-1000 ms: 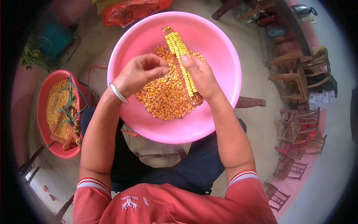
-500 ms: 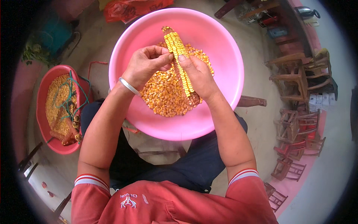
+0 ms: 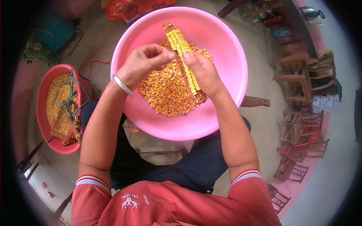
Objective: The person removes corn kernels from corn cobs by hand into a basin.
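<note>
The left hand (image 3: pixel 145 62), loosely curled, its contents impossible to tell, has drawn slightly left since a moment ago, while the right hand (image 3: pixel 203 73) still grips the cob (image 3: pixel 180 45) above the kernels (image 3: pixel 166 94) in the basin (image 3: pixel 229 56).

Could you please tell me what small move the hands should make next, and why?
Perhaps the left hand should press its thumb against the nearest yellow kernels: the right hand holds the corn cob over the pink basin, and full rows remain beside the cob's bared left side.
</note>
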Available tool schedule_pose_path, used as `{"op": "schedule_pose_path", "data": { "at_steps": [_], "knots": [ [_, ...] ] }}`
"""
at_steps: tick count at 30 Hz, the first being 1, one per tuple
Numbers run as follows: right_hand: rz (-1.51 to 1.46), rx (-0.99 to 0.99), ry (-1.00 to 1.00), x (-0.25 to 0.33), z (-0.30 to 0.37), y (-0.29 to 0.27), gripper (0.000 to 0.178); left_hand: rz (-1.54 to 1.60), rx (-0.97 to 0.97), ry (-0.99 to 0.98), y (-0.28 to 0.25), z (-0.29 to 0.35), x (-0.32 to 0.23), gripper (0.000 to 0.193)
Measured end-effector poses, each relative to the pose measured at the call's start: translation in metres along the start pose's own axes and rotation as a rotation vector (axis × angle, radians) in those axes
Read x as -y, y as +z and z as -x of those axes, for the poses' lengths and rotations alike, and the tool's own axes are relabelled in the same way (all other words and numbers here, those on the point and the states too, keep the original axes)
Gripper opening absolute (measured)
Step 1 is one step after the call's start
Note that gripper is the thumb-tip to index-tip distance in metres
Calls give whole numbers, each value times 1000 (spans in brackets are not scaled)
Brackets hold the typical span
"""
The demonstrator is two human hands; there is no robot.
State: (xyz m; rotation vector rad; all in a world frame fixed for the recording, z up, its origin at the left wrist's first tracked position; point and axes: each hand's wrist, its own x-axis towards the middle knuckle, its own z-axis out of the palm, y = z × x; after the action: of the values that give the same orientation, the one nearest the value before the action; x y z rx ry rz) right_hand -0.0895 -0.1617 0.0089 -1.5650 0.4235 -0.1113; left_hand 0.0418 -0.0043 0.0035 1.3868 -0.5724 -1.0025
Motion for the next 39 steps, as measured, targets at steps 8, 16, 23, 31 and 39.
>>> {"op": "schedule_pose_path", "data": {
  "at_steps": [8,16,23,31,39],
  "knots": [
    [221,-76,-138,-6,1,5,55,211,-107,11,8,-4,4,26],
    [-140,23,28,-7,0,3,46,53,-126,137,10,-6,7,25],
    [-106,35,75,2,2,-3,46,-36,259,-60,-7,9,-8,21],
    [110,24,-13,-1,1,4,53,259,-72,-79,-2,-1,5,29],
    [282,-38,-66,0,3,4,60,306,-107,-113,5,-3,7,21]
  ]
}}
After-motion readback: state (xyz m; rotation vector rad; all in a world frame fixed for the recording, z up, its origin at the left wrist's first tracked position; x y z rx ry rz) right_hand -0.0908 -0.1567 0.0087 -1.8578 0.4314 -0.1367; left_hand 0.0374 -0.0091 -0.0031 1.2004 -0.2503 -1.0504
